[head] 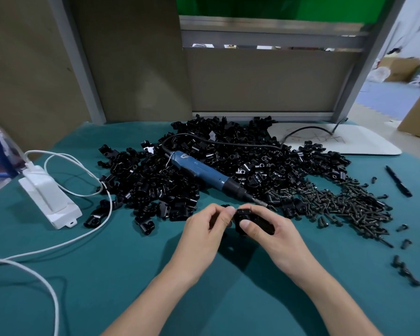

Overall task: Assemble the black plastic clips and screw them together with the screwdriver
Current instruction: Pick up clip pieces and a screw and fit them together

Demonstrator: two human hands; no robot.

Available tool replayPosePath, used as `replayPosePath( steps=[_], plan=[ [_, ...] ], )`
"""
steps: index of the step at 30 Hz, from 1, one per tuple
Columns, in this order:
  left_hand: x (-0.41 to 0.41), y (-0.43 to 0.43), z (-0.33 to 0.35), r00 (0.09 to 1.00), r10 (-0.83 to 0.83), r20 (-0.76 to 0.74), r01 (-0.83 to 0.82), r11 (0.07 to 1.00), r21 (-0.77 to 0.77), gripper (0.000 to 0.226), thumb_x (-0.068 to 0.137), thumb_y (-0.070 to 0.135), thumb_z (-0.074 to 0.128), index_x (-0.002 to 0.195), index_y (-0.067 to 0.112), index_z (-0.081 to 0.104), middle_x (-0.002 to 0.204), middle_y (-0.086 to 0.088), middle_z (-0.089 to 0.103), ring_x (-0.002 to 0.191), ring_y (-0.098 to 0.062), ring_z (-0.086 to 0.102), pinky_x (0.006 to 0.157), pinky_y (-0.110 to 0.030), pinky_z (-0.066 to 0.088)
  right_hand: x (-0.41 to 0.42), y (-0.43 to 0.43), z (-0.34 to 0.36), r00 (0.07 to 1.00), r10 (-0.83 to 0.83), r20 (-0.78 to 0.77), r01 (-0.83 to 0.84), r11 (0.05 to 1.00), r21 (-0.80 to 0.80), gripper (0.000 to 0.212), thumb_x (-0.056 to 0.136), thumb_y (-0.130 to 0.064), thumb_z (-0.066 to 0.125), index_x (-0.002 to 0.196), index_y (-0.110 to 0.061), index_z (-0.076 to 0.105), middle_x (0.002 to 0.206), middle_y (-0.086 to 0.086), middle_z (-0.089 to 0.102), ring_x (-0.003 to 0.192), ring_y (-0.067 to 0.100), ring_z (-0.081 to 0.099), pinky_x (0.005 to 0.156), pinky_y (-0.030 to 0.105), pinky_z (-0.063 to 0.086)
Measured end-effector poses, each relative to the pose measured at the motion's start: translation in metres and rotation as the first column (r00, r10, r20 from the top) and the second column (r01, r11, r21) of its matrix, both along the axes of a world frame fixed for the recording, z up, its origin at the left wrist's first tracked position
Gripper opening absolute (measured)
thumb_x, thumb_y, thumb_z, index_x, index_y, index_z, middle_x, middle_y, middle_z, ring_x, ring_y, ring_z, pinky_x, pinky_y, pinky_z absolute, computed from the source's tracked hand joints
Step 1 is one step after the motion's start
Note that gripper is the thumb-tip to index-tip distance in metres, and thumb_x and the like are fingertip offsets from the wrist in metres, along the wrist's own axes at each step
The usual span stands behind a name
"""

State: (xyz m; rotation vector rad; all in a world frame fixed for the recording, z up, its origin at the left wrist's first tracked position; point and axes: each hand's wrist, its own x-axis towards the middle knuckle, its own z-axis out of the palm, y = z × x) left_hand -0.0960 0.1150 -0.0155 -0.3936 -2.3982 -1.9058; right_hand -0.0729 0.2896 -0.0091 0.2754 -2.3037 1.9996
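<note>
Just in front of the screwdriver (205,171), my right grip (272,232) holds a clip (249,218) while my left grip (204,230) pinches its end. Fitting stage, I judge: nothing screwed yet, screwdriver lying on the clip heap (155,180), screws (344,202) beside its tip.

Black clip (254,223) off surface, gripped in right hand (274,235), left hand (204,230) pinching its left end. Heap of loose clips (155,175) just behind, glossy, jumbled. Blue screwdriver (204,172) lying across heap, bit pointing near-right. Dark screws (344,202) scattered right of heap.
</note>
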Motion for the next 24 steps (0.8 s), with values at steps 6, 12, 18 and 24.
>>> replayPosePath(
  steps=[6, 12, 18, 24],
  plan=[
    [0.000, 0.001, 0.000, 1.000, -0.004, -0.001, 0.004, 0.999, 0.041, 0.007, 0.097, 0.029, 0.066, 0.092, 0.029, 0.069, 0.088, 0.019, 0.072, 0.082, 0.004, 0.064, 0.074, -0.008, 0.044, -0.002, 0.002, -0.004, 1.000, -0.001, 0.023, 0.001, 1.000, -0.013, 0.020, 0.089, -0.040, 0.072, 0.108, -0.040, 0.075, 0.103, -0.009, 0.078, 0.095, 0.006, 0.073, 0.083, 0.017, 0.054],
    [0.000, 0.003, 0.001, 0.997, 0.010, -0.072, -0.005, 0.998, 0.067, 0.013, 0.095, 0.018, 0.069, 0.095, 0.031, 0.069, 0.095, 0.018, 0.073, 0.094, -0.001, 0.067, 0.081, -0.010, 0.046, -0.004, 0.004, -0.006, 0.994, 0.062, 0.094, -0.046, 0.986, -0.160, 0.021, 0.090, -0.035, 0.072, 0.111, -0.036, 0.076, 0.112, -0.002, 0.077, 0.107, 0.018, 0.074, 0.089, 0.027, 0.059],
    [-0.005, 0.015, 0.009, 0.985, 0.011, -0.172, -0.021, 0.998, -0.052, 0.019, 0.094, 0.047, 0.058, 0.113, 0.045, 0.058, 0.104, 0.022, 0.067, 0.101, 0.000, 0.064, 0.080, -0.011, 0.048, -0.012, 0.030, 0.010, 0.996, -0.014, 0.083, 0.065, 0.750, -0.658, 0.030, 0.090, -0.022, 0.072, 0.117, -0.008, 0.075, 0.121, 0.018, 0.073, 0.112, 0.033, 0.072, 0.086, 0.034, 0.061],
    [-0.042, 0.095, 0.029, 0.947, -0.241, -0.214, 0.089, 0.834, -0.544, 0.022, 0.102, 0.039, 0.051, 0.121, 0.031, 0.058, 0.110, 0.016, 0.061, 0.108, -0.006, 0.054, 0.095, -0.029, 0.044, -0.005, 0.096, 0.020, 0.945, -0.302, 0.126, 0.165, 0.105, -0.981, 0.036, 0.098, -0.019, 0.061, 0.127, 0.002, 0.060, 0.117, 0.020, 0.073, 0.110, 0.027, 0.073, 0.087, 0.031, 0.061]
  ],
)
